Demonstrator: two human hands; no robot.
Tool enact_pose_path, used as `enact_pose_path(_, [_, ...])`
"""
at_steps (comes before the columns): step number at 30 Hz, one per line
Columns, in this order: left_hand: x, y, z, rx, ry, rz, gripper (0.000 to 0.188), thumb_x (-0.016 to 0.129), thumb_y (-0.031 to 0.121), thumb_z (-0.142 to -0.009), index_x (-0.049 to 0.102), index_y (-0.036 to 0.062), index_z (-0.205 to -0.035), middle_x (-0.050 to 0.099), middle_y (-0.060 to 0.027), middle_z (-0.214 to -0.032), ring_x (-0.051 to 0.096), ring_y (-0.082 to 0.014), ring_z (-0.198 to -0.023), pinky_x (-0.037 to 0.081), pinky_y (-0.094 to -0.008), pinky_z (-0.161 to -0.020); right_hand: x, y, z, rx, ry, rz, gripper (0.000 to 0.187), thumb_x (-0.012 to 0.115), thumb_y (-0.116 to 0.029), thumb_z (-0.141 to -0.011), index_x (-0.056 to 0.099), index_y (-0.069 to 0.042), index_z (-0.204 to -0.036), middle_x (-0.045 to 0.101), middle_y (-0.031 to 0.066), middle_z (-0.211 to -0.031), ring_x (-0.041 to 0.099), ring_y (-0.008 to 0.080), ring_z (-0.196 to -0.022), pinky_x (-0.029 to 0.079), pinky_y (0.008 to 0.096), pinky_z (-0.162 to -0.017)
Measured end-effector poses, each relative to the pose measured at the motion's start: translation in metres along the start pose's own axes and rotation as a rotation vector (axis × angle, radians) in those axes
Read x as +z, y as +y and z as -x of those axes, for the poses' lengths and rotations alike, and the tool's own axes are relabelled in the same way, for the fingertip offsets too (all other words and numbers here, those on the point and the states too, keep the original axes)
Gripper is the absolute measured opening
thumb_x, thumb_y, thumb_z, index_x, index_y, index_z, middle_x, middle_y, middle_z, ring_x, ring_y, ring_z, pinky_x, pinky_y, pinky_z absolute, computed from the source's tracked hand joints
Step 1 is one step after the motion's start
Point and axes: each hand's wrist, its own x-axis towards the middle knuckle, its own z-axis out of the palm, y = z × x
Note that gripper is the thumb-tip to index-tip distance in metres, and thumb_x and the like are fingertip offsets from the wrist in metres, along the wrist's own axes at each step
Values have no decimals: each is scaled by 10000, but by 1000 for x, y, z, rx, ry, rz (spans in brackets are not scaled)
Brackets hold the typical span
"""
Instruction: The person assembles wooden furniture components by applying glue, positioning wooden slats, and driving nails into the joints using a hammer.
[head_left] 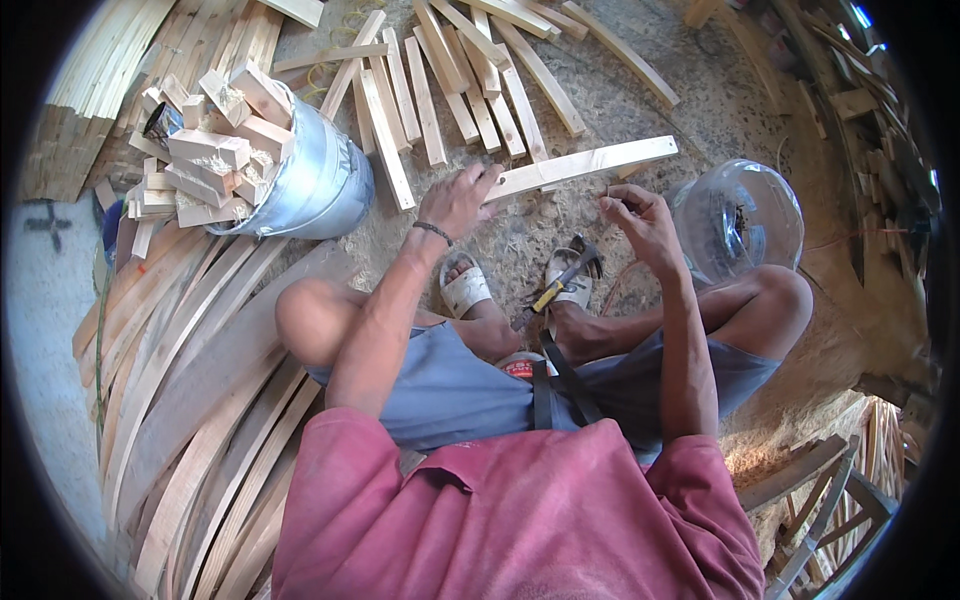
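A pale wooden batten (600,162) lies crosswise in front of me, above other sticks on the ground. My left hand (460,203) grips its left end, fingers wrapped over the wood. My right hand (640,222) is raised just below the batten's right half, thumb and fingertips pinched together. Whatever is between those fingertips is too small to name. Between my feet a claw hammer (556,284) with a yellow and black handle rests with its head against the right sandal (572,290). To the right of my right hand stands a clear plastic bucket (785,215) with small dark bits inside.
Several loose battens (430,100) cover the ground ahead. A metal bucket (325,175) full of short wood blocks (215,150) stands at left. Long boards (190,400) lie along my left side. A wooden frame (825,500) and scraps sit at lower right.
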Motion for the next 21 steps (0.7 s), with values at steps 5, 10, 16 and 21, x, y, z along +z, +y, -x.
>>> enact_pose_path(5, [-9, -5, 9, -50, -42, 78, 654, 784, 287, -801, 552, 166, -1400, 640, -144, -1184, 676, -345, -1022, 589, -439, -861, 3, -8, 0, -12, 40, 180, 268, 713, -232, -930, 710, 12, -1040, 691, 63, -774, 595, 101, -720, 480, 295, -660])
enact_pose_path(10, [-7, -13, 23, -59, -4, 75, 658, 783, 277, -794, 558, 174, -1403, 645, -133, -1224, 674, -358, -1035, 586, -443, -876, 11, -12, -2, -61, 17, 251, 270, 717, -238, -916, 723, -13, -1064, 710, 108, -811, 633, 139, -730, 507, 309, -697])
enact_pose_path(16, [-11, -11, 25, -108, -47, 116, 671, 786, 261, -779, 556, 171, -1403, 646, -127, -1197, 674, -347, -1025, 581, -440, -856, 14, -12, -2, -27, -7, 284, 269, 720, -231, -907, 725, -17, -1069, 716, 122, -817, 652, 153, -732, 515, 320, -704])
enact_pose_path(21, [-17, -4, 31, -97, -33, 121, 651, 781, 249, -781, 564, 167, -1389, 643, -103, -1109, 682, -338, -941, 581, -437, -810, 14, -16, -2, -35, -2, 297, 264, 720, -230, -904, 730, -19, -1061, 728, 134, -835, 679, 180, -744, 522, 333, -711])
